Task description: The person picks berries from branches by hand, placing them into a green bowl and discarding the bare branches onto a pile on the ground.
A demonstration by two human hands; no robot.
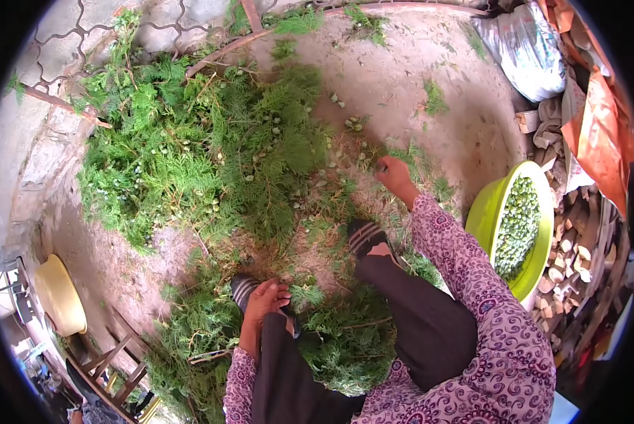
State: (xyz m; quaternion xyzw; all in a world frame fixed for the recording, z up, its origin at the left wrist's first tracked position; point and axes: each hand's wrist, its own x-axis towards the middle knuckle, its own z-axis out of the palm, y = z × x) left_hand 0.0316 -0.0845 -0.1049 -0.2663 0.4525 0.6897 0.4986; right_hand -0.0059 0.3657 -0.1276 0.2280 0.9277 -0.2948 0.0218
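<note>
My left hand (266, 298) is beside my left knee, above the sandal. Its fingers are curled, with a small green evergreen sprig (306, 294) at the fingertips. My right hand (396, 175) reaches forward over the ground, its fingers closed; what they hold, if anything, is hidden. Close to it, small pale green cones and bits of foliage lie scattered. A large heap of cut evergreen branches (196, 141) spreads to the left of my right hand. More cut branches (352, 346) lie around and under my legs.
At the right stands a yellow-green basin (481, 219) with many small green cones (518, 230). Stacked firewood (568, 240), an orange sheet (603, 134) and a white sack (525, 53) line that side. A yellow basin (61, 293) is at the left, near a wooden frame (115, 367).
</note>
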